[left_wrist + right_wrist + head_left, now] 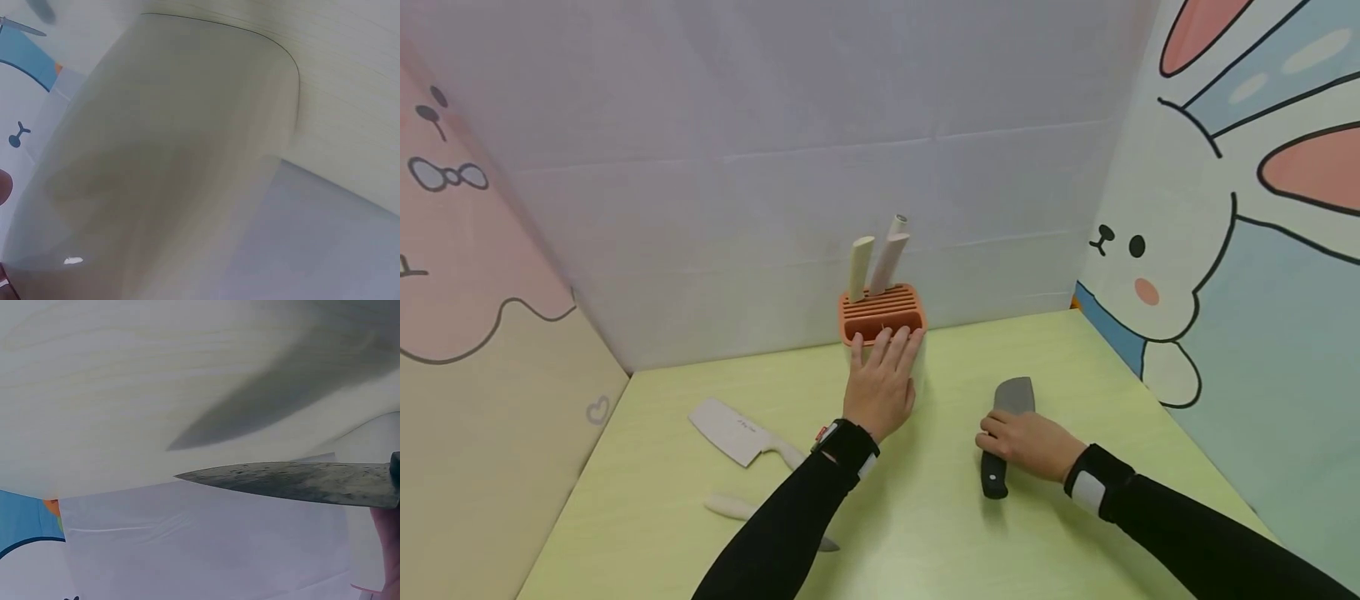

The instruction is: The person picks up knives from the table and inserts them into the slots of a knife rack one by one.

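My left hand (882,387) rests against the front of a knife block (880,304), its fingers stretched up to the orange slotted top. The block's pale smooth body (181,106) fills much of the left wrist view. Three light handles stand up from the top, among them a pale green handle (859,271) and a pinkish-white handle (889,260). Over the table at right, my right hand (1033,442) grips a black-handled knife (1015,396) where blade and handle meet. In the right wrist view its dark, stained blade (287,481) points left, apart from its shadow.
On the yellow table (940,525), a white cleaver (730,429) lies at left. Nearer me is a small knife with a whitish handle (730,506), partly hidden under my left sleeve. A white sheet (737,217) hangs behind the table; printed cartoon panels stand at both sides.
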{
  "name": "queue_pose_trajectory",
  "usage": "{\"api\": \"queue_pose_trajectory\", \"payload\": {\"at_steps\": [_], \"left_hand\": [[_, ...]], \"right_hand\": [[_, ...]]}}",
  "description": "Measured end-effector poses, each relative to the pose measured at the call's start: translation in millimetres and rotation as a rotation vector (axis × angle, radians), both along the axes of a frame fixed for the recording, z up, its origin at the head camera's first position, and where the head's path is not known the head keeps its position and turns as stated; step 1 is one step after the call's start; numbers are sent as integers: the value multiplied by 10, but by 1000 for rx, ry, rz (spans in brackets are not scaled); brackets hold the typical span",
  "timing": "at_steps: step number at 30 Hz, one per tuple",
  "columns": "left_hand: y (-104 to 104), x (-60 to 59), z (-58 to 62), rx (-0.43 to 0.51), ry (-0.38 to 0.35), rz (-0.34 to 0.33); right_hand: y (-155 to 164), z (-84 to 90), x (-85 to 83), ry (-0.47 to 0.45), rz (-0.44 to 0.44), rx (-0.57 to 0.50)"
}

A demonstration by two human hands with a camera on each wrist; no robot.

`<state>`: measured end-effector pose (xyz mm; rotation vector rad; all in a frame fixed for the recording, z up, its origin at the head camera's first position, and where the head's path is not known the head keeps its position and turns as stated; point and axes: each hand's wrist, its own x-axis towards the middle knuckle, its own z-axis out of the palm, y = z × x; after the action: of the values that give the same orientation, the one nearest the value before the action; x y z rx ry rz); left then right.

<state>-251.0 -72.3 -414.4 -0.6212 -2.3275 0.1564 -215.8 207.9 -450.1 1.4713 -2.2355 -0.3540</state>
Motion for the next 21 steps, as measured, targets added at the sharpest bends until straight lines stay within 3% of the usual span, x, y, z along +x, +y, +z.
{"api": "queue_pose_trajectory", "payload": {"at_steps": [4,21], "left_hand": [[0,0,2,5,-10,-2],[-25,1,29,5,8,-18]], "right_hand": [[-22,123,4,23,6,-30],[-139,923,-114,141,78,-274]]}}
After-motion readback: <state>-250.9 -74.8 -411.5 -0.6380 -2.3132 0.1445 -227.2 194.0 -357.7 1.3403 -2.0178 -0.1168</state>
